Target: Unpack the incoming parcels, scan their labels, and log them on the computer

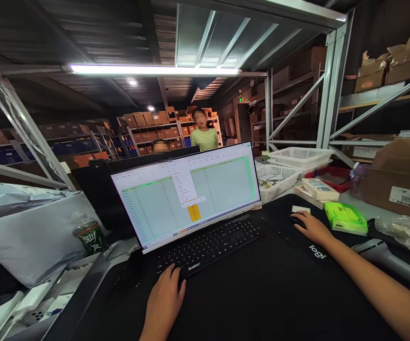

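Note:
My left hand point(165, 296) lies with its fingers stretched out at the lower left edge of a black keyboard point(208, 248), the fingertips on or just by the keys. Off to the right, my right hand point(311, 228) is curved over a dark computer mouse point(293, 219), which the fingers mostly cover, on a black desk mat point(247, 293). Behind the keyboard stands a tilted monitor point(222, 189) showing a spreadsheet. A drop-down menu is open on it, above a short orange block of cells.
Right of the mat are a green packet point(345, 218), small boxes point(320, 188), white baskets point(278, 182), a grey handheld scanner point(375, 251) and a carton point(400, 166). A bottle point(89, 234) and white parcels point(31, 232) are left. Two people are beyond the monitor, one in a green shirt point(205, 139).

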Action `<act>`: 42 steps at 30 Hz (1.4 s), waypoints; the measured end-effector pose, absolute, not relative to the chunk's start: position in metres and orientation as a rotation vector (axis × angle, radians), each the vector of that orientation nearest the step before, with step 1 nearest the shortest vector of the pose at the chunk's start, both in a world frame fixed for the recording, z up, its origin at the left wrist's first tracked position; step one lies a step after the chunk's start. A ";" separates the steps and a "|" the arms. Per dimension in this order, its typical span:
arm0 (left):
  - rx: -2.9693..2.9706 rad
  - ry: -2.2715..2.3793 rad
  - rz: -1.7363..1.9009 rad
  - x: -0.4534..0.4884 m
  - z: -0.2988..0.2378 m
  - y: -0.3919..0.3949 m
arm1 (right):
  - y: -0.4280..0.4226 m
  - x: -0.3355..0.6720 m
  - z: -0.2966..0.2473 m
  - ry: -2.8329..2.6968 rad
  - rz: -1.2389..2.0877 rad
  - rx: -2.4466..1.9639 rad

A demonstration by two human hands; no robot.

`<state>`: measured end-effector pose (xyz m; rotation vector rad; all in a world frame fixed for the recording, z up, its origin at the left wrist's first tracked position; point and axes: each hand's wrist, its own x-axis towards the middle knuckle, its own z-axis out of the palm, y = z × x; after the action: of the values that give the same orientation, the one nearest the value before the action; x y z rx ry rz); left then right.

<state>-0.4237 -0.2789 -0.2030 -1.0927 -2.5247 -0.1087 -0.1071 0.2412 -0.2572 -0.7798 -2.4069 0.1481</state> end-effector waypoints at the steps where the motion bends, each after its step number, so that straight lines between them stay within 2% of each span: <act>1: -1.093 -2.525 -0.093 -0.423 -0.203 -0.279 | 0.241 -0.107 -0.256 -2.410 0.146 -0.782; 42: -1.109 -2.497 -0.062 -0.425 -0.205 -0.279 | 0.244 -0.108 -0.258 -2.427 0.179 -0.806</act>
<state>-0.4247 -0.2792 -0.2047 -1.1095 -2.4970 -0.0621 -0.1076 0.2437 -0.2578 -0.8060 -2.4266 0.1793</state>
